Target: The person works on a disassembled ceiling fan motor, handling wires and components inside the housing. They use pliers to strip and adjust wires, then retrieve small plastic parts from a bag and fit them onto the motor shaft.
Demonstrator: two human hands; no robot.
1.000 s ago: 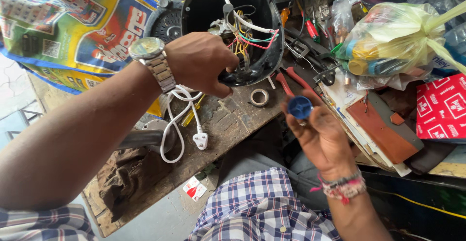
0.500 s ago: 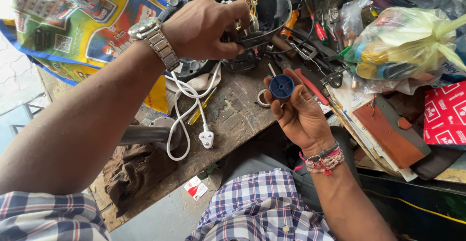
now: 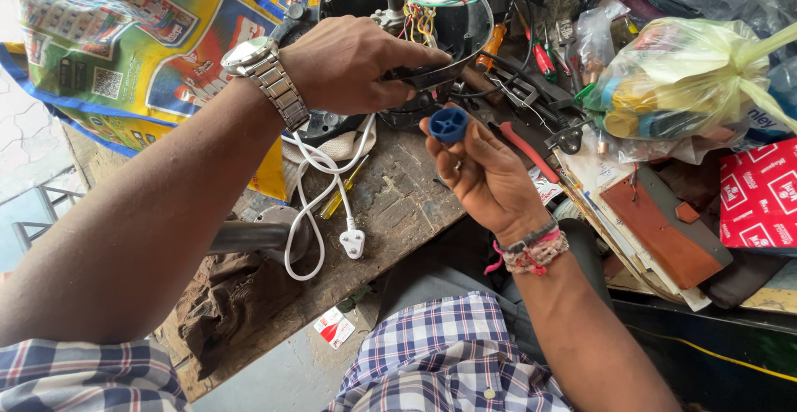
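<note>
- Here the left hand (image 3: 357, 63) is clenched on the rim of the black housing (image 3: 415, 14), which sits tipped at the far edge of the desk (image 3: 398, 204)
- The right hand (image 3: 486, 171) pinches a small blue cap (image 3: 449, 124) at its fingertips, just below the housing's rim
- The cap looks light, stiff plastic, ribbed inside; gripping its outer edge seems safest
- The housing looks rigid and bulky, with loose coloured wires (image 3: 423, 14) showing inside, likely fragile, so the rim is the sensible hold
- A white cord (image 3: 320, 204) lies on the desk under the left wrist
</note>
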